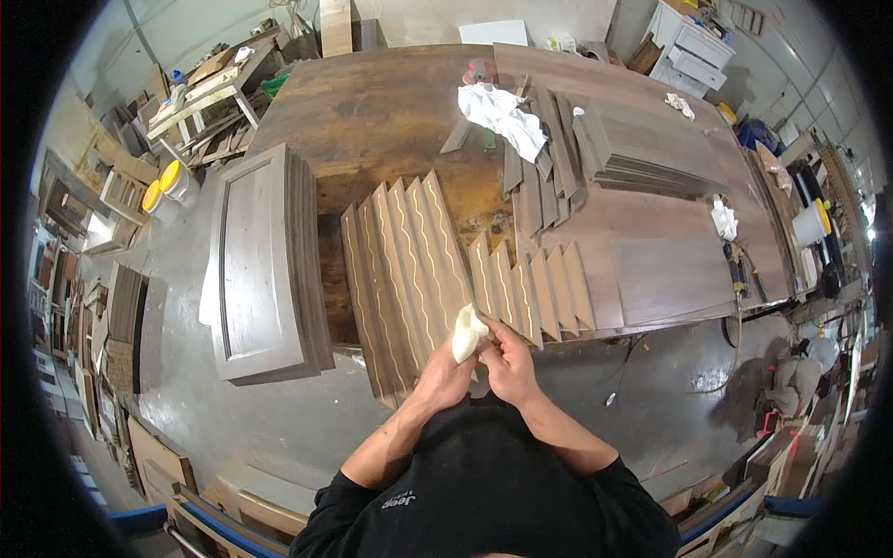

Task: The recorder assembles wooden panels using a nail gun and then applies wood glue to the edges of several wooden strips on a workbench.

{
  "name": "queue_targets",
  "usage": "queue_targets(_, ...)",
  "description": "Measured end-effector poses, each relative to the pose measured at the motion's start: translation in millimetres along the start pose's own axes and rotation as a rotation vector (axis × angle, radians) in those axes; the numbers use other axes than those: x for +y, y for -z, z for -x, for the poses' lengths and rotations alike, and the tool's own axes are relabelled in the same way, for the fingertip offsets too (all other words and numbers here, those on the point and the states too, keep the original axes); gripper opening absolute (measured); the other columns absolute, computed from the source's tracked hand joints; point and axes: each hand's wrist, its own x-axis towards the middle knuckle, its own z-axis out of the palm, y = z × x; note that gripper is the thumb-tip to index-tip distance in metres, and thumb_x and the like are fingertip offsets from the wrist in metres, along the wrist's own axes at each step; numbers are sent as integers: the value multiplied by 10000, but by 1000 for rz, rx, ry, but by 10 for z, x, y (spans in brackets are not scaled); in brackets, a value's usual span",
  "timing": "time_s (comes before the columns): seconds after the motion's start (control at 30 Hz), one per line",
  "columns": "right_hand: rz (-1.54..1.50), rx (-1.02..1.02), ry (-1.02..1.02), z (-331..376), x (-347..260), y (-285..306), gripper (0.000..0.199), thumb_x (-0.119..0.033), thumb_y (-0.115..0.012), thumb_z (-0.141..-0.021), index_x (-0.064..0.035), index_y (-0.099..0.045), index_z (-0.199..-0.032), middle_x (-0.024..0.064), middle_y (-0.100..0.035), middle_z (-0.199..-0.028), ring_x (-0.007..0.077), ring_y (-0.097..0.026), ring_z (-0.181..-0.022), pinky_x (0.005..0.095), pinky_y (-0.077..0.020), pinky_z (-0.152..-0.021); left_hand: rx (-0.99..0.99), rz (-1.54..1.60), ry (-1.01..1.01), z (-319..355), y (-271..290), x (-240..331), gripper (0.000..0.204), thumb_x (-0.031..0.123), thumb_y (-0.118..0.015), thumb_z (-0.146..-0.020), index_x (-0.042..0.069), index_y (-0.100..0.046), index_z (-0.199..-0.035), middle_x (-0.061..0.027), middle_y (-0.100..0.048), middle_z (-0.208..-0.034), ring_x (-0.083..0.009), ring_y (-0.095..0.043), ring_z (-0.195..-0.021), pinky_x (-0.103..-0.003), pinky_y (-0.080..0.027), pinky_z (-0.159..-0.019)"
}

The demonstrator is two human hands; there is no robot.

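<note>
My left hand is wrapped round the lower end of a soft cream-coloured glue bag. My right hand is closed beside it, its fingertips on the bag's right side; their exact hold is partly hidden. Just beyond lies a stepped row of long brown wooden strips, with wavy pale-yellow lines of glue along them. To its right, a row of shorter strips shows the same lines on its left pieces, while the right pieces look plain. The bag is over the corner where these rows meet.
A stack of framed panels stands left of the strips. On the large brown table lie more strips, a white cloth, a panel stack and a power tool with a hose. Yellow-lidded buckets stand at left. Someone crouches at far right.
</note>
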Motion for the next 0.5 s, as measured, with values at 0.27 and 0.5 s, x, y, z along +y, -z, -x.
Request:
queue_targets(0.27,194,-135,171,35,-79,109,708,-176,-574,-974,31,-212,-1546,139,-367,-1526,211,-315,-1425,345,-250,-1168,133,-342,-54,-34,-416,-160,388,43,-636,-819,-8,-517,-1185,-213,-646,-813,-455,-647,-763,-503,-518,-612)
queue_targets(0.5,-47,-4,11,-85,-77,248,241,-189,-531,-1008,26,-631,-1056,58,-657,-955,143,-605,-899,313,-486,-824,-87,-400,32,53,-409,-40,602,125,-645,-843,46,-418,-1394,-202,-686,-855,-423,-658,-777,-512,-510,-640)
